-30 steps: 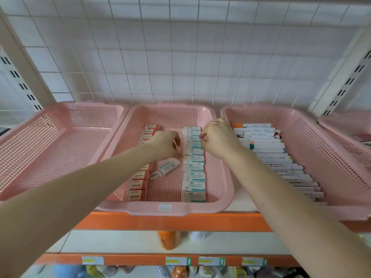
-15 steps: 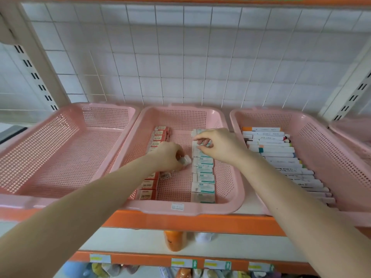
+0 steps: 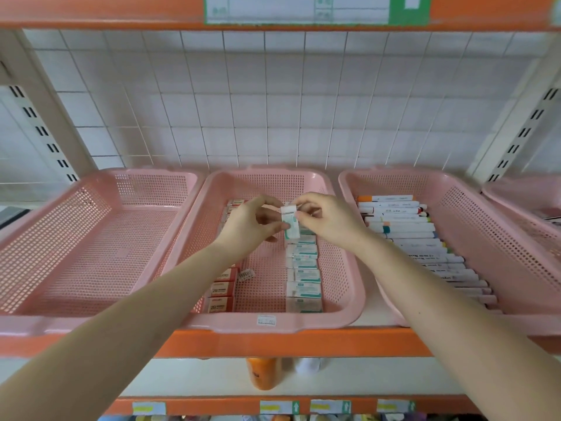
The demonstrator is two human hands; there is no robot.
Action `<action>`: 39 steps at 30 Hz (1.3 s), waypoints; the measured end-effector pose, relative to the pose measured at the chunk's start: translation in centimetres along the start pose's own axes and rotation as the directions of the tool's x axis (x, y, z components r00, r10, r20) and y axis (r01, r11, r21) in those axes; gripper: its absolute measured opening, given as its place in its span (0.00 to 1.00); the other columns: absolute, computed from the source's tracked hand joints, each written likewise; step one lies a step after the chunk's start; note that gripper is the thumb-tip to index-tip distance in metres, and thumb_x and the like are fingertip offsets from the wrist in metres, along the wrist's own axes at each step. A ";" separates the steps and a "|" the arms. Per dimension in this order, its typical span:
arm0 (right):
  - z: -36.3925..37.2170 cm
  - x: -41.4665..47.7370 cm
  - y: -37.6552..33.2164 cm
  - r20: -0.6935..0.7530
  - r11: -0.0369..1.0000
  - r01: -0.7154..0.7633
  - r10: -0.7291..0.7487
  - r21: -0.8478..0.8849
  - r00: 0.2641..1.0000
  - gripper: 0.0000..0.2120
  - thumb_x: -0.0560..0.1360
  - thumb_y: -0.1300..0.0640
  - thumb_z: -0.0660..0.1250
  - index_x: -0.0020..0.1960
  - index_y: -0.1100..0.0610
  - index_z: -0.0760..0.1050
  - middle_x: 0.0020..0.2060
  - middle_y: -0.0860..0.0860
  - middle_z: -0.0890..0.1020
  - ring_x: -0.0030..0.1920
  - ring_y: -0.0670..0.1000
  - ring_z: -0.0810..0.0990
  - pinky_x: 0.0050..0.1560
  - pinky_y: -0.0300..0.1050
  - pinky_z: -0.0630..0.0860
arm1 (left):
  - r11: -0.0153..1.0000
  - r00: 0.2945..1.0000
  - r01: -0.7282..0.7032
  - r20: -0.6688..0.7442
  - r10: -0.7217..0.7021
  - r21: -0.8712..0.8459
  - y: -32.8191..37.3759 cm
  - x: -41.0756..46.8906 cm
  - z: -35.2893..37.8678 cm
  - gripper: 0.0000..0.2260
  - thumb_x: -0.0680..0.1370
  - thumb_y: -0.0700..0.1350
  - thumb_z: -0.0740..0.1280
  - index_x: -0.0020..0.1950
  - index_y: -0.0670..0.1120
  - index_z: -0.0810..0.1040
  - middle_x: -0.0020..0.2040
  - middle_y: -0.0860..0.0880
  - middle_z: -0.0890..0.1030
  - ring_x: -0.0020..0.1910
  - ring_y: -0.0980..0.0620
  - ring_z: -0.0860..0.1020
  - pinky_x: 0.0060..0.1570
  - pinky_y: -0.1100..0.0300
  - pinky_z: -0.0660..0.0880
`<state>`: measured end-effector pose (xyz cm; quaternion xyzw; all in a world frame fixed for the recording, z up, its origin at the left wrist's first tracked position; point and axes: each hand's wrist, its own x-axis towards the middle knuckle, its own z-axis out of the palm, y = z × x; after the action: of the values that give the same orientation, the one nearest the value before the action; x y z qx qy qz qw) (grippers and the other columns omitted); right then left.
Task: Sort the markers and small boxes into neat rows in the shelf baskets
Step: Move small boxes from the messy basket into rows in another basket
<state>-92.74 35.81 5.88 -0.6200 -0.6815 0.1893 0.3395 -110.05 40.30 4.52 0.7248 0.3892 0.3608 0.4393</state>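
above the middle basket [image 3: 349, 305], small box [image 3: 290, 221] is pinched upright by left hand [image 3: 253, 227] and right hand [image 3: 326, 221] fingers. risk: it slips, knocks the teal box row [image 3: 303, 276] crooked, or lands by the loose tag [image 3: 246, 274].

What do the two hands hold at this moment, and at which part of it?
Both hold one small white-and-teal box above the middle basket. The left hand pinches its lower part; the right hand grips its top end.
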 end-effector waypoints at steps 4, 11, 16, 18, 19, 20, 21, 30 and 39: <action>-0.2 0.0 -0.3 -0.030 0.996 0.009 -0.007 0.090 1.000 0.09 0.77 0.58 0.64 0.57 0.48 0.74 0.47 0.45 0.80 0.46 0.40 0.79 0.42 0.29 0.74 | 0.999 0.998 -0.048 0.041 0.049 -0.012 0.0 -0.1 0.0 0.17 0.72 0.35 0.71 0.53 0.53 0.73 0.42 0.50 0.83 0.41 0.55 0.81 0.36 0.63 0.79; -0.1 0.0 -0.4 -0.042 0.994 -0.004 0.008 0.109 0.999 0.08 0.77 0.57 0.66 0.56 0.51 0.72 0.44 0.43 0.80 0.45 0.42 0.79 0.41 0.30 0.75 | 0.883 0.941 -0.324 0.023 0.337 0.338 -0.4 -0.1 0.2 0.20 0.70 0.38 0.75 0.60 0.46 0.77 0.48 0.54 0.77 0.38 0.60 0.78 0.40 0.73 0.74; 0.0 0.0 -0.5 0.026 0.998 0.003 -0.004 0.061 1.000 0.15 0.74 0.57 0.69 0.60 0.49 0.73 0.52 0.44 0.80 0.51 0.44 0.80 0.49 0.33 0.75 | 0.881 0.947 -0.237 -0.105 0.303 0.409 -0.3 -0.2 0.1 0.14 0.67 0.46 0.77 0.50 0.46 0.79 0.41 0.59 0.76 0.36 0.66 0.75 0.39 0.77 0.69; -0.1 -0.1 -0.6 0.034 0.999 0.030 -0.029 -0.044 0.999 0.18 0.73 0.57 0.70 0.63 0.50 0.74 0.54 0.45 0.80 0.52 0.44 0.79 0.48 0.31 0.74 | 0.885 0.951 -0.194 -0.138 0.275 0.423 -0.3 -0.1 0.0 0.14 0.67 0.48 0.77 0.49 0.47 0.79 0.39 0.62 0.75 0.35 0.65 0.75 0.41 0.74 0.69; -0.1 -0.2 -0.7 0.035 0.994 0.055 -0.052 -0.098 0.998 0.18 0.73 0.57 0.70 0.62 0.51 0.75 0.53 0.45 0.80 0.50 0.44 0.79 0.46 0.30 0.74 | 0.885 0.955 -0.179 -0.142 0.262 0.431 -0.4 -0.1 0.0 0.14 0.68 0.48 0.77 0.49 0.47 0.79 0.38 0.62 0.75 0.35 0.65 0.75 0.42 0.72 0.70; -0.1 -0.2 -0.7 0.041 0.986 0.082 -0.077 -0.145 0.996 0.17 0.73 0.58 0.70 0.61 0.52 0.77 0.52 0.46 0.81 0.48 0.45 0.79 0.44 0.31 0.74 | 0.885 0.959 -0.165 -0.140 0.248 0.436 -0.4 -0.1 0.0 0.13 0.68 0.48 0.77 0.49 0.47 0.79 0.38 0.63 0.75 0.35 0.65 0.75 0.43 0.71 0.71; -0.2 -0.3 -0.7 0.050 0.976 0.105 -0.097 -0.189 0.994 0.17 0.72 0.58 0.70 0.61 0.52 0.77 0.50 0.47 0.82 0.46 0.45 0.79 0.41 0.31 0.72 | 0.887 0.964 -0.152 -0.132 0.230 0.436 -0.4 -0.1 0.0 0.13 0.68 0.47 0.77 0.49 0.47 0.79 0.38 0.62 0.75 0.35 0.64 0.75 0.41 0.71 0.72; -0.6 -0.2 -0.3 0.028 0.954 0.136 -0.134 -0.266 0.991 0.18 0.71 0.58 0.71 0.61 0.55 0.78 0.50 0.49 0.76 0.47 0.45 0.74 0.48 0.36 0.71 | 0.877 0.979 -0.152 -0.049 0.195 0.456 -0.8 0.1 0.1 0.12 0.70 0.41 0.75 0.51 0.44 0.79 0.45 0.53 0.80 0.38 0.66 0.76 0.41 0.81 0.68; -1.4 -0.2 0.3 0.126 0.912 0.051 0.001 -0.406 0.992 0.28 0.70 0.51 0.73 0.68 0.56 0.72 0.58 0.52 0.76 0.58 0.51 0.74 0.60 0.47 0.71 | 0.833 0.992 -0.022 0.113 -0.048 0.553 -1.2 0.2 0.0 0.12 0.70 0.43 0.75 0.52 0.46 0.80 0.46 0.51 0.81 0.36 0.59 0.77 0.35 0.71 0.73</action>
<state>-91.55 35.39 6.64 -0.6555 -0.7337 0.0763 0.1620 -110.28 40.83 3.42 0.8387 0.4542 0.1851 0.2365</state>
